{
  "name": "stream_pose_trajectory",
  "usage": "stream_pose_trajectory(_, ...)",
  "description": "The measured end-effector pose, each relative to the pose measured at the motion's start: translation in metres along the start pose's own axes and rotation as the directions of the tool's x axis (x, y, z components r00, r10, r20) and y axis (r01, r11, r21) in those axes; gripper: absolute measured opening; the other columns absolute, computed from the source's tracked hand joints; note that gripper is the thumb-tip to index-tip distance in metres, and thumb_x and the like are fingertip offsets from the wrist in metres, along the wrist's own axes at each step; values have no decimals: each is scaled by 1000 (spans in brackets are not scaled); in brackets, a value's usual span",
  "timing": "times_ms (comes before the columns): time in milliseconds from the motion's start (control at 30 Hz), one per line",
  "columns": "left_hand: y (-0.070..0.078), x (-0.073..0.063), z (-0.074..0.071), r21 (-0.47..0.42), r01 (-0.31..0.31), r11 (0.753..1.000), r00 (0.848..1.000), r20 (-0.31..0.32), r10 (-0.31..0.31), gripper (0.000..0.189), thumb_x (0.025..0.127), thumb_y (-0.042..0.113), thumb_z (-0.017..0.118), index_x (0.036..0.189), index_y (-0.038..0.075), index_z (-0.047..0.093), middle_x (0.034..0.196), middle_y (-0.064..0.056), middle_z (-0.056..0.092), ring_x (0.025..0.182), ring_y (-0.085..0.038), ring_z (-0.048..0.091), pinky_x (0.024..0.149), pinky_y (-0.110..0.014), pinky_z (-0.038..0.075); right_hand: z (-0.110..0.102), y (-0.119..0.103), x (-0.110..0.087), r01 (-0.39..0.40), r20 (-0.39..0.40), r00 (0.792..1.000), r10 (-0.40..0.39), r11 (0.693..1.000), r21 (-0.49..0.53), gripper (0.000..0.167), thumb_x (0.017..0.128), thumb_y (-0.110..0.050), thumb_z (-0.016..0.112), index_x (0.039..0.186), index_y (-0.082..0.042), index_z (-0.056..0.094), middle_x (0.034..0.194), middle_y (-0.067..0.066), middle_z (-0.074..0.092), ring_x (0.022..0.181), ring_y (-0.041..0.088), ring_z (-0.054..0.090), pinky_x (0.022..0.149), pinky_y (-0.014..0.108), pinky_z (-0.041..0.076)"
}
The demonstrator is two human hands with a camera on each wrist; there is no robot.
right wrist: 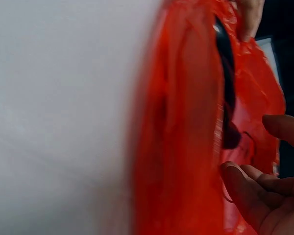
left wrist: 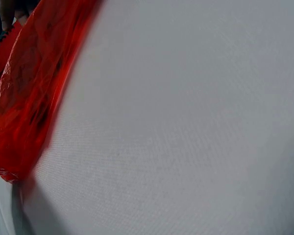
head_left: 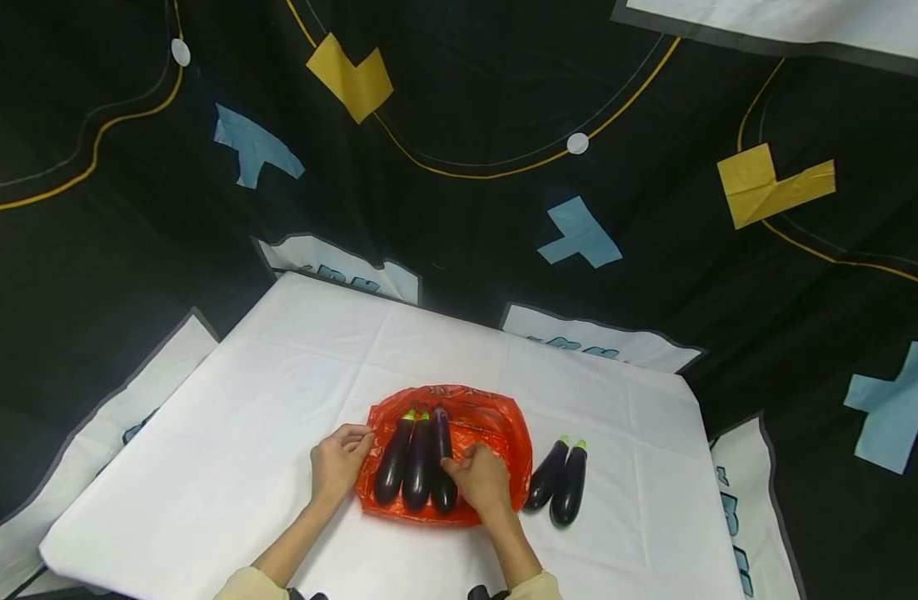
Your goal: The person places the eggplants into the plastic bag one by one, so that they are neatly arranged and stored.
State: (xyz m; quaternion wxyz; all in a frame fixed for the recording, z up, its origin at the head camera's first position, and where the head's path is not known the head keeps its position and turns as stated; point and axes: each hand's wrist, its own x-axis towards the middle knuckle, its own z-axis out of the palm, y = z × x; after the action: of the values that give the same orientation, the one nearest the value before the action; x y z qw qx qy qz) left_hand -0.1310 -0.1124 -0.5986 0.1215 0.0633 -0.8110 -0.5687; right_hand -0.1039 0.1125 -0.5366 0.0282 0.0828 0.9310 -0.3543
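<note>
A red bag is spread open just below the centre of the head view, its mouth turned up. Three eggplants are held in it, laid side by side in its left half, with their narrow ends pointed toward the top of the frame; the red lining is left bare to their right. Two more eggplants are laid outside, just beside the bag at the lower right, on the white counter.

The bag's left edge is pinched by the left hand, its fingers curled together there. The right hand is held over the right part of the bag, beside the rightmost eggplant inside. In the right wrist view its thumb and fingers are parted by a clear gap, and nothing is gripped between them; whether the eggplant or the plastic is touched cannot be told. In the left wrist view only the bag's side is shown, at the upper left. Behind the counter, a black sheet is hung across the top of the head view.
</note>
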Motion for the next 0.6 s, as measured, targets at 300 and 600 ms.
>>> stream_pose_trajectory(300,1,0,0,-15,6,1000,1000,0,-6,4,84,9,72,87,7,71,84,-8,72,78,-20,71,62,-16,53,-29,-1,0,35,-93,995,-35,999,-1,38,79,-33,77,95,0,66,71,-1,63,65,14,60,62,33,51)
stream_pose_trajectory(600,-1,1,1,-14,15,1000,1000,-2,-15,5,84,9,73,88,6,71,85,-10,72,80,-24,71,64,-18,54,-68,10,-1,-22,-206,978,30,999,44,37,84,-32,72,103,-1,65,81,-1,67,74,17,65,70,39,52)
